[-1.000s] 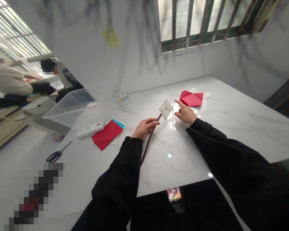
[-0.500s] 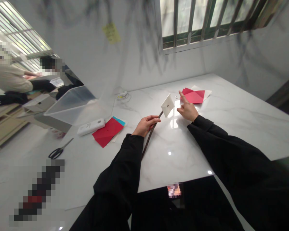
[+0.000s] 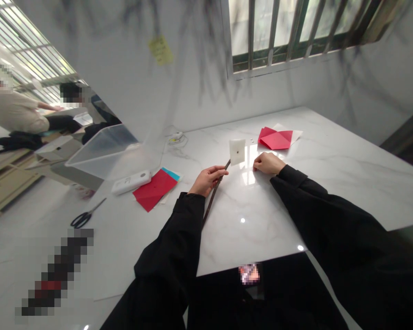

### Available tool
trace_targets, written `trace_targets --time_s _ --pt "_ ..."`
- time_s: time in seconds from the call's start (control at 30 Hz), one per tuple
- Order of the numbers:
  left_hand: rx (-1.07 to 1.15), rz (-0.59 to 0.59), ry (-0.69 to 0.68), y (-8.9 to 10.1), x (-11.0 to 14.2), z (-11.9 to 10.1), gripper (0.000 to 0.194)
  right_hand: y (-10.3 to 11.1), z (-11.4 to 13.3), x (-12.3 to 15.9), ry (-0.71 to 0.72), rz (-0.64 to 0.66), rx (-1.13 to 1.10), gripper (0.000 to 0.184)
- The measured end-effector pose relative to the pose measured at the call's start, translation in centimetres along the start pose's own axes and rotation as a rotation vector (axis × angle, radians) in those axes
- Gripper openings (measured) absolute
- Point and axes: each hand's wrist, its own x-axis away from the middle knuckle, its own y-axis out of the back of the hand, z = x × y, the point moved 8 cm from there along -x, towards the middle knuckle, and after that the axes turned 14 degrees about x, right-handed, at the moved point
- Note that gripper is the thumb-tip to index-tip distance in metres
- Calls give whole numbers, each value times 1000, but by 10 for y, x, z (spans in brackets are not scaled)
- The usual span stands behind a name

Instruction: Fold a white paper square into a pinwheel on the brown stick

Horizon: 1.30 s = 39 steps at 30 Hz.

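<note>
1. I had the left arm stretched forward from the lower left, its black sleeve reaching the wrist, with the hand raised over the near middle of the surface (image 3: 344,183).
2. I had the right arm coming in from the lower right, bent inward, with the wrist low and the knuckles turned toward the other hand.
3. The left hand (image 3: 207,182) was pinched around the stick (image 3: 212,200), thumb against fingers, just below its upper end.
4. The right hand (image 3: 269,164) was curled into a loose fist, apart from the stick; I could not tell whether anything was inside it, or whether it touched the surface.
5. The white square (image 3: 237,152) was at the stick's upper tip, between the two hands and a little beyond them. It looked like thin paper, flat, with a dark dot near its middle.
6. The stick was dark, slim and straight, slanting down toward me until the left sleeve hid its lower end.
7. Beyond the right fist lay red paper (image 3: 277,138), creased and angular, with tiny pale bits (image 3: 251,140) just beside it.
8. The surface was white, glossy and faintly veined, reflecting the window (image 3: 261,36).
</note>
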Motion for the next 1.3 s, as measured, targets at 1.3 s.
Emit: trace_targets --time_s 1.3 --pt "-54 52 41 -3 0 3 49 25 12 11 -17 -348 -176 92"
